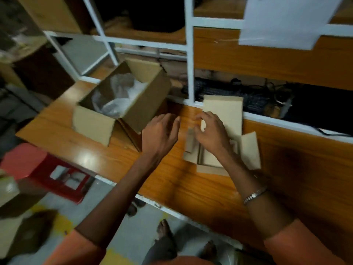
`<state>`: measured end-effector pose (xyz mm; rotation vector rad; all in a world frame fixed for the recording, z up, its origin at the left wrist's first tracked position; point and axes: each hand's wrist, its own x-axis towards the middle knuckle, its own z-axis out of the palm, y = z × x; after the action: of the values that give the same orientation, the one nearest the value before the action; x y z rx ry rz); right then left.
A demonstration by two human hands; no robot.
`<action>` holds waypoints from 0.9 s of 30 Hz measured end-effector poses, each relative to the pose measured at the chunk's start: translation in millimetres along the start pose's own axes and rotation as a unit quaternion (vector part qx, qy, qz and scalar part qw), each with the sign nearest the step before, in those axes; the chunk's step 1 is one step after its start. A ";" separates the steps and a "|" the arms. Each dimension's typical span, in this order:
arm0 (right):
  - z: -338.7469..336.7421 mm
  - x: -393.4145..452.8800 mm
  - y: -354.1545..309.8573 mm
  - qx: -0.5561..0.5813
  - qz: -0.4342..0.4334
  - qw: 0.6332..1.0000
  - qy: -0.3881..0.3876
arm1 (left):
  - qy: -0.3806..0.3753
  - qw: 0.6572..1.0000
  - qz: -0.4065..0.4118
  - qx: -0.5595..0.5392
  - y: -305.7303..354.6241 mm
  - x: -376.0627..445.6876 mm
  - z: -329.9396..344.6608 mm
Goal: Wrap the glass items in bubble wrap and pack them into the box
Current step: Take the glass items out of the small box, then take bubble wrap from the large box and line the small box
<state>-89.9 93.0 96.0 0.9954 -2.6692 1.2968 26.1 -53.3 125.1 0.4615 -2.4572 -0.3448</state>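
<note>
An open brown cardboard box stands on the wooden table at the centre left, tilted, with bubble-wrapped bundles inside. To its right lies a small flat cardboard box with its flaps spread out. My right hand rests over this small box, fingers pinching one of its flaps. My left hand hovers between the two boxes with fingers apart, holding nothing. The picture is blurred by motion.
White-framed wooden shelves rise behind the table, with a dark keyboard and cables in a lower bay. A white sheet hangs at the top right. A red stool and more cartons stand on the floor at the left.
</note>
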 end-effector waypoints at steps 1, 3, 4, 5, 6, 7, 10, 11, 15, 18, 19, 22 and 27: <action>11.0 15.4 -15.4 0.003 -0.023 1.000 -0.008 | 0.008 1.000 0.016 -0.005 -16.8 8.8 -9.1; 33.0 43.5 -45.7 0.002 -0.067 0.997 -0.032 | 0.015 0.999 0.026 0.017 -51.5 25.4 -27.1; 43.0 56.8 -60.7 -0.001 -0.084 0.995 -0.050 | 0.015 0.999 0.019 0.038 -68.5 33.6 -35.4; 52.9 69.4 -75.2 -0.007 -0.099 0.993 -0.070 | 0.013 0.998 0.009 0.058 -85.9 41.9 -42.4; 63.4 81.9 -88.2 -0.015 -0.112 0.990 -0.088 | 0.008 0.997 -0.007 0.075 -103.0 49.9 -48.3; 72.5 93.8 -101.1 -0.022 -0.125 0.987 -0.103 | -0.001 0.996 -0.027 0.090 -119.6 57.8 -52.8; 99.4 130.1 -134.8 -0.023 -0.144 0.983 -0.116 | -0.054 0.986 -0.110 0.115 -167.9 80.6 -60.9; 107.5 142.4 -144.0 -0.030 -0.145 0.983 -0.112 | -0.074 0.983 -0.130 0.108 -182.1 86.7 -61.3; 136.5 190.6 -162.7 -0.123 -0.111 0.979 -0.122 | -0.139 0.979 -0.135 0.068 -220.6 103.4 -57.5; 161.3 222.6 -163.6 -0.170 -0.075 0.968 -0.167 | -0.132 0.980 -0.139 0.061 -236.0 112.4 -48.3; 169.5 231.6 -165.0 -0.173 -0.070 0.966 -0.176 | -0.123 0.980 -0.146 0.060 -238.0 115.0 -44.9; 198.2 257.8 -174.7 -0.168 -0.064 0.968 -0.178 | -0.111 0.979 -0.160 0.068 -240.4 116.8 -36.3; 233.3 279.4 -194.5 -0.127 0.017 0.975 -0.179 | -0.090 0.981 -0.158 0.061 -248.2 116.5 -30.1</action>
<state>-147.1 -311.3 155.9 1.2510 -3.0222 0.8114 17.1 -328.9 122.8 0.9145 -2.5884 -0.3814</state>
